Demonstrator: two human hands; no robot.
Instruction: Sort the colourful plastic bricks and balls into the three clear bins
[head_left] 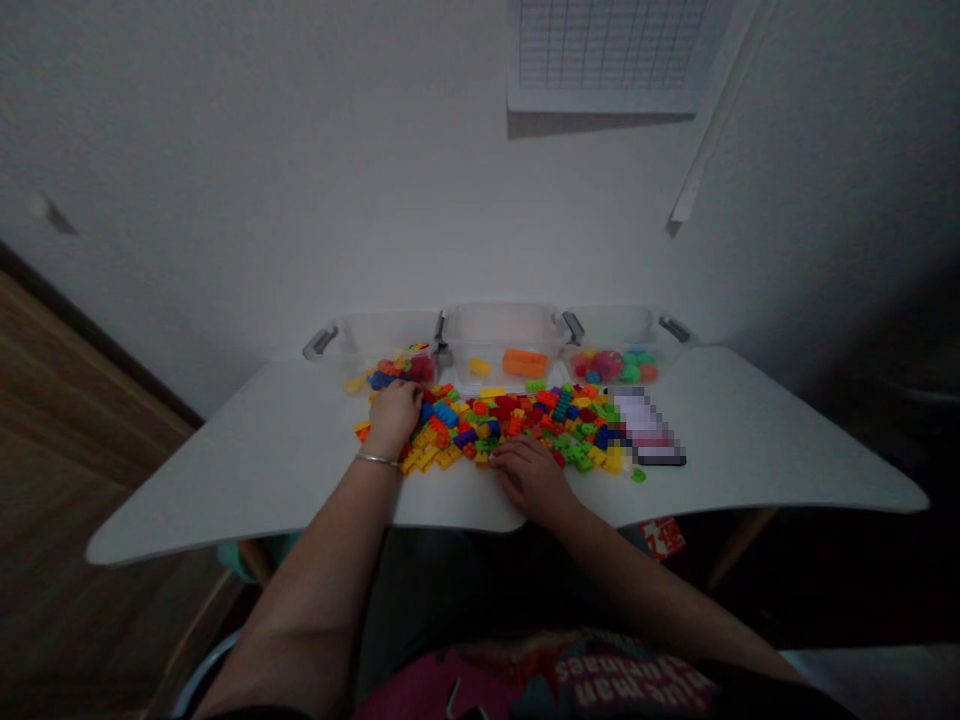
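A wide pile of small plastic building bricks (510,410) in red, yellow, green, blue and orange covers the middle of the white table (247,450). My left hand (396,412), with a bangle at the wrist, rests over the left end of the pile, close to a blue brick (445,414). Its fingers bend down among the bricks, and what they touch is hidden. At the front edge of the pile lies my right hand (535,476), fingers reaching onto the bricks and thumb apart from them. I see nothing held in it.
Three clear plastic boxes stand against the wall: the left box (367,330) and right box (615,325) contain colourful pieces, the middle box (499,325) an orange block (525,362) and a yellow piece (478,367). A phone (646,425) lies right of the pile.
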